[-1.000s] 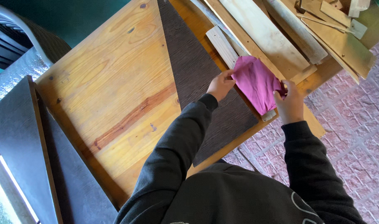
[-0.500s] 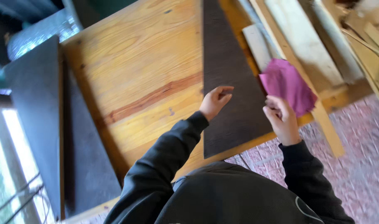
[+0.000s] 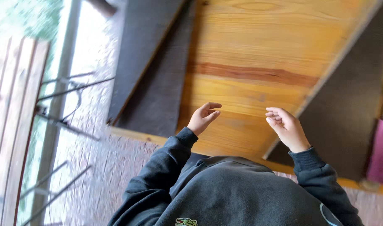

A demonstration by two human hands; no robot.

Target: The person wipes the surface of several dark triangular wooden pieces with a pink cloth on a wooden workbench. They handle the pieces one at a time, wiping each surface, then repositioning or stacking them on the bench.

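Note:
My left hand hovers over the near edge of the light wooden board, fingers loosely curled and holding nothing. My right hand hangs close by at the same height, also empty with curled fingers, above the seam between the light board and a dark brown textured panel. A pink cloth lies at the right edge of the view, apart from both hands. Both my sleeves are dark grey.
Two dark grey panels lie left of the light board. Beyond them is a pebbled floor, a metal wire rack and pale wooden slats at far left. The picture is motion-blurred.
Both hands let go of the pink cloth and pulled back empty. The view swung left, so the cloth and the wood scraps slid off to the right.

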